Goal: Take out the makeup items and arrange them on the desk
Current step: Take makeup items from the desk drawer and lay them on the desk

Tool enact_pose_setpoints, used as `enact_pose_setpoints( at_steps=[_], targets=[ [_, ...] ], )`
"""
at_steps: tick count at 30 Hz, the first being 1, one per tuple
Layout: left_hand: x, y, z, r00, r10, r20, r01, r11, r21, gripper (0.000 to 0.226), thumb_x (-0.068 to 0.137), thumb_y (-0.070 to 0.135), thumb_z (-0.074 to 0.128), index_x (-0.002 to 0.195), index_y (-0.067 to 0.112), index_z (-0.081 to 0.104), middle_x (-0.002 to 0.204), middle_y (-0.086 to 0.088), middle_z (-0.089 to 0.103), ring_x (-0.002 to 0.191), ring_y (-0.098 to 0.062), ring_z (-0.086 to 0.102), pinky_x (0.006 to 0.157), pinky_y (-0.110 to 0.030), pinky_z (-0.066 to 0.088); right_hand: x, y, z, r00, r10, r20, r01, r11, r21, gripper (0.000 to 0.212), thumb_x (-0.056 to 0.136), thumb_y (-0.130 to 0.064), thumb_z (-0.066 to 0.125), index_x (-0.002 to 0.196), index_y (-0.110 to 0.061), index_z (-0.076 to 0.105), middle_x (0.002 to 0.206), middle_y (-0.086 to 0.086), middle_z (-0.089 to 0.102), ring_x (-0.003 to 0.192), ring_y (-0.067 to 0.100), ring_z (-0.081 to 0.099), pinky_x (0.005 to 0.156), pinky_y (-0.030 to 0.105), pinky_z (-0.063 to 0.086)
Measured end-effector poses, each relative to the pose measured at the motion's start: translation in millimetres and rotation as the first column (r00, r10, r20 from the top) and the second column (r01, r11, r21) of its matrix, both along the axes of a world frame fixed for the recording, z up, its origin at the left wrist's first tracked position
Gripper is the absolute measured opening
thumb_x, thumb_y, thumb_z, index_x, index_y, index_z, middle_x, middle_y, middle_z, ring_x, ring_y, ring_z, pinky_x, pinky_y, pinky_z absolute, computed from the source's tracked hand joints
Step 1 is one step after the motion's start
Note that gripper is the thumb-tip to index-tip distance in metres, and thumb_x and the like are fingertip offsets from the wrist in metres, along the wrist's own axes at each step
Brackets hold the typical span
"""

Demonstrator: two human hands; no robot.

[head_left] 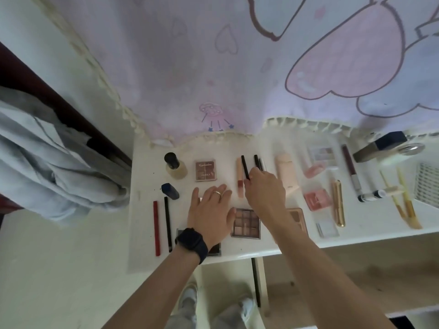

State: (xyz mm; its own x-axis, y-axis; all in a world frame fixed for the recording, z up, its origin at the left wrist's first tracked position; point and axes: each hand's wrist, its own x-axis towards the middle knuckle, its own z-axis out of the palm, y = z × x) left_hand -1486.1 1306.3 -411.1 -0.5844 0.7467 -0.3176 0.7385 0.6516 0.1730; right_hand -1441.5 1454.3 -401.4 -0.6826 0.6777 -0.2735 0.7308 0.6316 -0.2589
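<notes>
White smooth desk [370,217]: left hand [210,213] flat w/ straight fingers, right hand [264,189] pinches 1 slim black pencil [245,168].

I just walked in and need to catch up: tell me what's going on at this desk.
A person is laying makeup out in rows on the desk. The right hand pinches a black pencil in the back row, beside a peach tube. The left hand lies flat on the desk, fingers straight, next to a palette. A bottle, a gold tube and brushes are already out.
</notes>
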Motion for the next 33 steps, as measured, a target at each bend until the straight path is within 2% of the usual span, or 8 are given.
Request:
enact_pose_setpoints(
  at_steps=[4, 9, 12, 16, 23, 28, 31, 33],
  targets=[
    [-1.8, 0.8, 1.2, 1.0, 0.006, 0.006, -0.006, 1.0, 0.026, 0.049, 0.104, 0.043, 0.032, 0.149, 0.026, 0.037, 0.162, 0.004, 0.03, 0.149, -0.016, 0.025, 0.122, -0.051, 0.008, 5.1, -4.3, 6.9, 0.998, -0.047, -0.034, 0.047, 0.999, 0.0, 0.023, 0.103, -0.029, 0.048, 0.107, -0.012, 0.063, 0.103, 0.006, 0.067, 0.09, 0.029, 0.063, 0.068, 0.03, 0.037],
    [3.0, -15.2, 26.4, 0.998, -0.016, 0.064, 0.007, 0.99, 0.141, 0.048, 0.103, 0.04, 0.038, 0.15, 0.028, 0.038, 0.161, 0.001, 0.031, 0.148, -0.016, 0.027, 0.12, -0.043, 0.022, 42.4, -24.3, 42.0, 0.991, -0.072, -0.116, 0.069, 0.997, -0.023, 0.027, 0.102, -0.034, 0.046, 0.115, -0.02, 0.065, 0.107, -0.002, 0.067, 0.092, 0.023, 0.066, 0.069, 0.03, 0.04],
    [6.9, -41.0, 60.0, 0.995, 0.0, 0.096, -0.021, 0.977, 0.213, 0.05, 0.102, 0.039, 0.041, 0.151, 0.032, 0.037, 0.16, 0.004, 0.032, 0.147, -0.014, 0.028, 0.12, -0.037, 0.024, 71.2, -51.3, 74.4, 0.988, -0.033, -0.151, 0.023, 0.997, -0.068, 0.025, 0.101, -0.033, 0.051, 0.115, -0.026, 0.071, 0.118, -0.006, 0.067, 0.094, 0.016, 0.064, 0.077, 0.023, 0.04],
    [4.8, -89.1, 110.5, 0.995, 0.061, 0.085, -0.08, 0.965, 0.248, 0.05, 0.102, 0.039, 0.04, 0.152, 0.035, 0.034, 0.159, 0.007, 0.034, 0.146, -0.014, 0.028, 0.119, -0.034, 0.023, 91.4, -95.2, 126.0, 0.971, 0.04, -0.237, -0.059, 0.996, -0.071, 0.017, 0.095, -0.026, 0.063, 0.108, -0.027, 0.075, 0.116, -0.008, 0.07, 0.102, 0.02, 0.064, 0.088, 0.023, 0.03],
    [-5.9, -203.1, 169.6, 0.954, 0.292, 0.065, -0.299, 0.913, 0.278, 0.048, 0.099, 0.035, 0.046, 0.147, 0.032, 0.043, 0.147, 0.008, 0.05, 0.135, -0.015, 0.044, 0.112, -0.036, 0.035, 74.8, -172.3, 203.9, 0.903, 0.184, -0.389, -0.237, 0.967, -0.094, 0.024, 0.098, -0.033, 0.058, 0.12, -0.036, 0.068, 0.128, -0.022, 0.062, 0.126, 0.008, 0.048, 0.096, 0.018, 0.032],
    [1.3, -293.6, 193.6, 0.819, 0.571, 0.062, -0.554, 0.757, 0.346, 0.044, 0.096, 0.031, 0.055, 0.14, 0.028, 0.053, 0.137, 0.004, 0.06, 0.125, -0.021, 0.054, 0.102, -0.039, 0.044, 36.6, -234.1, 217.3, 0.778, 0.432, -0.456, -0.532, 0.839, -0.113, 0.025, 0.098, -0.029, 0.059, 0.122, -0.032, 0.068, 0.127, -0.019, 0.063, 0.126, 0.008, 0.047, 0.098, 0.014, 0.03],
    [26.1, -354.3, 197.9, 0.667, 0.744, 0.031, -0.704, 0.616, 0.354, 0.046, 0.098, 0.035, 0.052, 0.144, 0.03, 0.05, 0.142, 0.005, 0.056, 0.131, -0.019, 0.049, 0.108, -0.037, 0.039, 18.1, -276.1, 213.9, 0.648, 0.599, -0.471, -0.708, 0.702, -0.082, 0.025, 0.097, -0.026, 0.061, 0.121, -0.029, 0.069, 0.122, -0.015, 0.066, 0.121, 0.013, 0.052, 0.103, 0.025, 0.041],
    [51.7, -393.6, 198.2, 0.544, 0.839, 0.024, -0.793, 0.504, 0.342, 0.048, 0.099, 0.038, 0.049, 0.146, 0.032, 0.046, 0.145, 0.008, 0.053, 0.135, -0.017, 0.045, 0.112, -0.036, 0.036, 13.0, -306.0, 209.1, 0.537, 0.71, -0.456, -0.815, 0.576, -0.063, 0.026, 0.098, -0.03, 0.057, 0.121, -0.028, 0.067, 0.12, -0.014, 0.066, 0.118, 0.013, 0.053, 0.102, 0.019, 0.037]
  ],
)
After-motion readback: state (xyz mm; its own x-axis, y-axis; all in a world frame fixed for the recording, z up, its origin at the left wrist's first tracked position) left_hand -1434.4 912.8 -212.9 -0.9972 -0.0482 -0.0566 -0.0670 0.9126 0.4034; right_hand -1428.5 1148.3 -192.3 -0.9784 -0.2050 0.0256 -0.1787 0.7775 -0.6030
